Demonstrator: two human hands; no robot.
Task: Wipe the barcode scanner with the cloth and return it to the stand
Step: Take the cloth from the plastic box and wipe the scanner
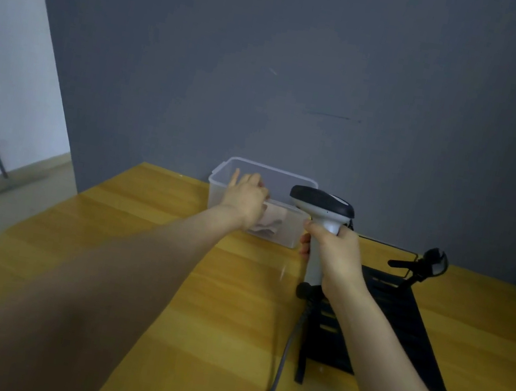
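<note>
Reaching into the bin (300,182), left hand (245,198) should pinch the cloth (274,220) fully, fingers half-curled now; right hand (337,257) wraps the scanner (324,203).

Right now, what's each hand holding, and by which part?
The right hand grips the barcode scanner by its handle, head up. The left hand reaches into the clear bin onto the cloth; whether it has gripped it cannot be told.

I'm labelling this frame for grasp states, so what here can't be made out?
Head view only:
- Left hand: its fingertips and grip on the cloth are hidden by the hand's back and the bin's frosted wall.
- Scanner: window faces away; trigger covered by the right hand.
- Cable: cut off at the bottom edge.
- Stand: cradle small, dark, blurred.
</note>
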